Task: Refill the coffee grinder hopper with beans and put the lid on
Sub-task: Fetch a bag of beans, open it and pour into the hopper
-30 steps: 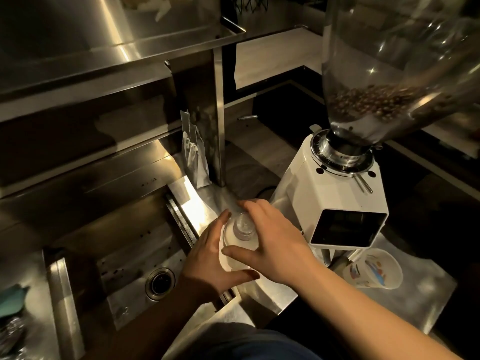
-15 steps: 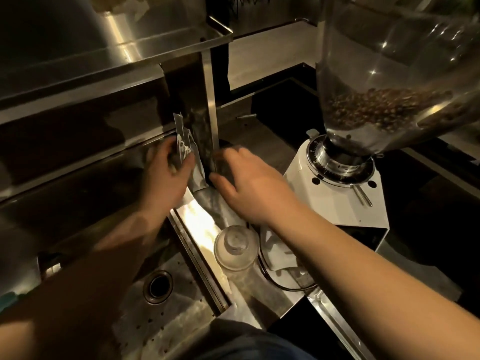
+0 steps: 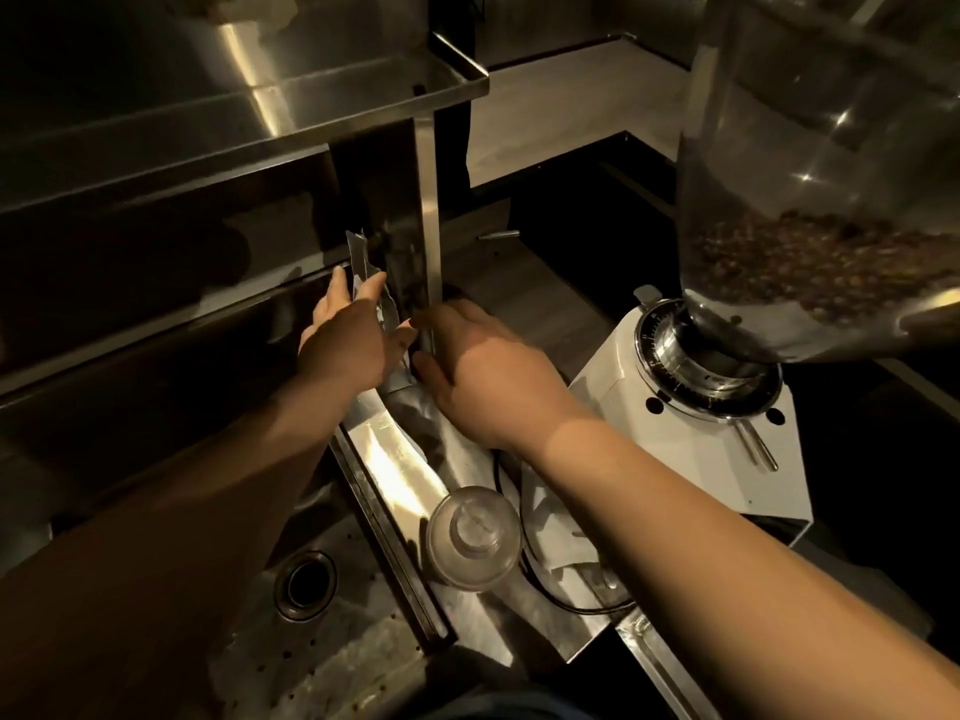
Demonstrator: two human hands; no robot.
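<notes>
Two hands grip silver bag (image 3: 375, 304) | lid (image 3: 474, 537) off | hopper (image 3: 826, 210) part-filled

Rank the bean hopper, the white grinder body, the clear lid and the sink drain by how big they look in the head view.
1. Bean hopper, though it is nearest the camera, which inflates it.
2. White grinder body.
3. Clear lid.
4. Sink drain.

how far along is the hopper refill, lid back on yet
Not yet. Done: the clear lid is off, lying on the steel counter. In hand: left hand and right hand are on the silver bean bag by the post. Left: the hopper holds only a low layer of beans; pour, then fit the lid.
</notes>
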